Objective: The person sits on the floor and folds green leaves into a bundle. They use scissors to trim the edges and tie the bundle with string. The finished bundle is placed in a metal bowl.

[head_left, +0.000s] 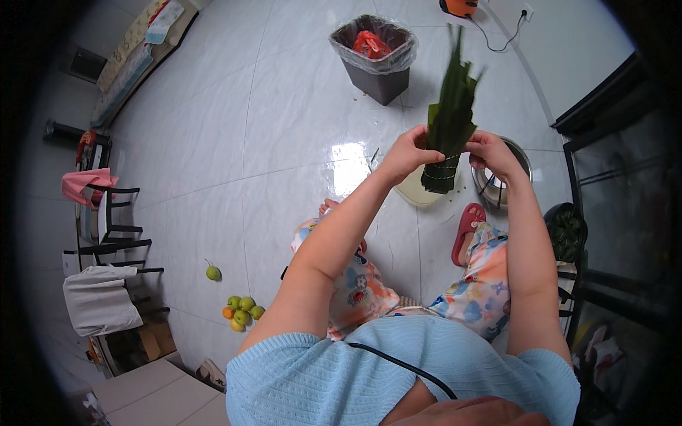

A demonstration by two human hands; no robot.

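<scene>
1. A bundle of long green leaves (450, 128) stands upright in mid-air over the white tiled floor (270, 128), tips fanned upward, its lower end bound by a few turns of string.
2. The bundle sits between the two hands, in front of the seated person's knees and well above the floor.
3. Left hand (406, 153): closed around the bundle's left edge just above the binding, fingers curled over the leaves, knuckles up. Firm grasp.
4. Right hand (491, 153): closed on the bundle's right edge at the same height, fingers wrapped toward the leaves. It holds the bundle too.
5. Both forearms stretch forward from the lower edge, elbows apart, wrists converging on the bundle; the left arm crosses over the left knee.
6. Directly below the bundle: a pale flat board (415, 193) on the floor, partly hidden by the leaves.
7. Just right of the board, under the right hand: a round metal basin (522, 160); contents cannot be made out.
8. A foot in a red slipper (467, 231) rests near the basin.
9. Farther off, beyond the leaf tips: a dark bin with a clear liner (375, 60), something red inside.
10. Lower left, well apart from the hands: a cluster of green and orange fruit (241, 312) on the floor, one green fruit lying separately nearby.
</scene>
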